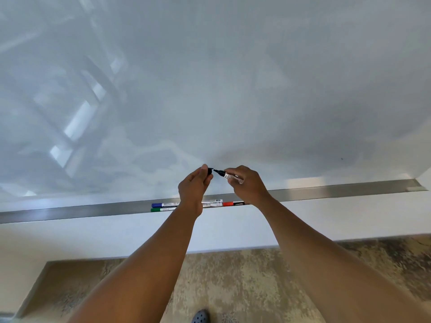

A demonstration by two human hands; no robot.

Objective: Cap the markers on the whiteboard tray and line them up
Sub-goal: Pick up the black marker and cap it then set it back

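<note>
Black cap [210, 170] is pinched in left hand [194, 185]; black marker [229, 176] is gripped in right hand [248, 183], held above tray [326, 193], tip just apart from cap. If misaligned, fingers could be inked, or cap dropped. Blue marker [164, 204], green marker [163, 209], red marker [235, 203] lie on tray w/ caps on.

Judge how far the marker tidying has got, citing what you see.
Done: blue marker, green marker and red marker lie capped on the tray. In hand: left hand brings black cap to right hand's black marker. Left: capping, lining up.
</note>
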